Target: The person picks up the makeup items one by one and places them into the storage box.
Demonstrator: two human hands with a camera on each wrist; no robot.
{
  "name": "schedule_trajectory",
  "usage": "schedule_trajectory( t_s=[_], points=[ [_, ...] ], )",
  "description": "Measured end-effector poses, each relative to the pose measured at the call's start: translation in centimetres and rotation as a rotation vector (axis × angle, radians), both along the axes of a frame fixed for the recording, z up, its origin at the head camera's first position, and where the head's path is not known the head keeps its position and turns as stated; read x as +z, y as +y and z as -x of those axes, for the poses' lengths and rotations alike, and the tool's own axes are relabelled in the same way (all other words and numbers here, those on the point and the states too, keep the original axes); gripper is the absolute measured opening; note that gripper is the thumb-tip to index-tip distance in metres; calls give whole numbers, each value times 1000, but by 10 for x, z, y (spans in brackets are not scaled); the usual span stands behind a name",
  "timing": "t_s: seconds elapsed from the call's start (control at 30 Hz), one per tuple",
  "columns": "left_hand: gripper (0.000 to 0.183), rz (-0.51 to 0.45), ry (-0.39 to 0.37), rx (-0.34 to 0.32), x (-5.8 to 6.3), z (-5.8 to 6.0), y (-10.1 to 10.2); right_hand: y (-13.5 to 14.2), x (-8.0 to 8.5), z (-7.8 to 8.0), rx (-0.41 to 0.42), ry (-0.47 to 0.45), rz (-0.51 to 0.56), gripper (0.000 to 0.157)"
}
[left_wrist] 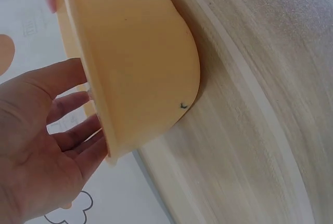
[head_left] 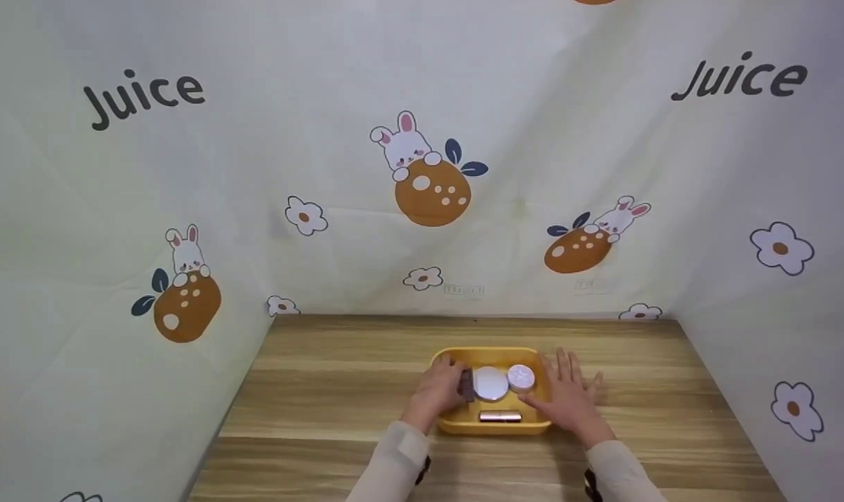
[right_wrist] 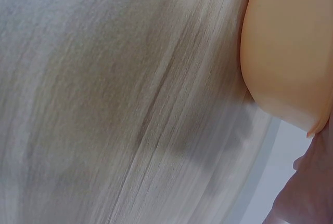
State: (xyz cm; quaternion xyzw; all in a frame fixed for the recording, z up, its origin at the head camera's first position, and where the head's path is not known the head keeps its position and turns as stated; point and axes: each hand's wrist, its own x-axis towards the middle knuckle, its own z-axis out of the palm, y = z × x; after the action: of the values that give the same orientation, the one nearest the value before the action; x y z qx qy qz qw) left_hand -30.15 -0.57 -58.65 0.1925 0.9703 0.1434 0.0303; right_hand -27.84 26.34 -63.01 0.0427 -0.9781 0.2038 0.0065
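Observation:
A yellow plastic tray [head_left: 492, 429] sits on the wooden table. My left hand [head_left: 437, 392] reaches over its left rim and grips a small dark rectangular case [head_left: 468, 385] by its left side. In the left wrist view, the fingers [left_wrist: 78, 133] go behind the tray wall, so the case is hidden there. Beside the case lies a round white compact [head_left: 491, 384], then a smaller round lidded container [head_left: 521, 378] with a pattern on top. A lipstick tube [head_left: 500, 417] lies along the near inside wall. My right hand [head_left: 568, 397] spreads its fingers over the tray's right rim.
The wood-grain table [head_left: 324, 390] runs out on both sides of the tray. A cloth printed with rabbits, oranges and flowers [head_left: 422, 279] walls off the back and both sides.

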Motion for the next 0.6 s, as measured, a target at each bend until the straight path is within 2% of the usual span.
schedule_trajectory(
  t_s=[0.13,0.27,0.47,0.6],
  points=[
    [50,52,41,23,-3,-1,5,-1,2,-1,-2,18,-15,98],
    [39,107,61,63,-4,-1,14,0,5,-1,-5,38,-9,97],
    [37,212,16,92,-11,-1,25,0,5,0,-4,11,-26,99],
    [38,225,16,106,-16,-3,26,-1,2,1,-3,-7,-37,100]
  ],
)
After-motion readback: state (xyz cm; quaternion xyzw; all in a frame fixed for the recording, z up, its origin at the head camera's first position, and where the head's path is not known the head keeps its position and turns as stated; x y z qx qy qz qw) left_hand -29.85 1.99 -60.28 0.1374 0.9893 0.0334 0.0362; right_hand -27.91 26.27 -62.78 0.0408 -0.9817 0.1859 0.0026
